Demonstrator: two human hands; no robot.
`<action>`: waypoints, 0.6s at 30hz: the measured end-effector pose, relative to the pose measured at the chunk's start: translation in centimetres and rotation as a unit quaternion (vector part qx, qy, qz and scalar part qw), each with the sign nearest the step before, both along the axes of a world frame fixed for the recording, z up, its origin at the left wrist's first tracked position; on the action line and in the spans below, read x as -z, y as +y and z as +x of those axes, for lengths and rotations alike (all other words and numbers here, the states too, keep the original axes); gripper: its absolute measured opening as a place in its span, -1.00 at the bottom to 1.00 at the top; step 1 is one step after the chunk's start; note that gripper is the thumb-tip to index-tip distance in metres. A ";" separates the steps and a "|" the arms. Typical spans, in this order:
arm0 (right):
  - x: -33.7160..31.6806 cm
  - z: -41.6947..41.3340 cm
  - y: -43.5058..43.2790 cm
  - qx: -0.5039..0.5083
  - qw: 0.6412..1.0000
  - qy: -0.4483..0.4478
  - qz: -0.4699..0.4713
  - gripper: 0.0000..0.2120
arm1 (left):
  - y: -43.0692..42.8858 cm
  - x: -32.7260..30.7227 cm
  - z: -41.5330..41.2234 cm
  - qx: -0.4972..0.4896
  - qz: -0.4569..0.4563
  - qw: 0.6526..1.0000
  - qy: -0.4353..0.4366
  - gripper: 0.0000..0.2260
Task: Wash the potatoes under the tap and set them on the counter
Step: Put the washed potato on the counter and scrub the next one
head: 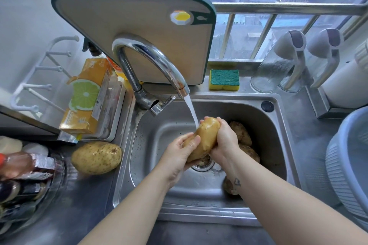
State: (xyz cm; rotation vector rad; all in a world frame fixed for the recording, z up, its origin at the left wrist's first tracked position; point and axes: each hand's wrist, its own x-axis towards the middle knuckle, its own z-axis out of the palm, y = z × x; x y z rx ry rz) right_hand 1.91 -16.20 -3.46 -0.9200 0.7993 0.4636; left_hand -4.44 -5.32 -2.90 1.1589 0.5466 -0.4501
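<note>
Both hands hold 1 potato (203,139) over the sink (278,145), its upper end in the water stream (192,112) from the tap (151,55). The left hand (179,157) is wrapped around the lower end, thumb on top; the right hand (225,139) is clamped on the upper end (fingers curled over it). Unwashed potatoes (241,133) lie in the basin. 1 washed potato (97,157) rests on the counter (83,195), left of the sink.

Daylit barred window (258,32) behind steel worktop (310,141); pale wall (23,6).
</note>
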 end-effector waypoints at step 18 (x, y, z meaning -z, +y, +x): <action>-3.7 -0.3 -4.7 -0.490 0.870 -0.045 -0.009 -0.64 | -1.8 0.0 4.0 -0.137 0.054 0.985 -0.093 -0.84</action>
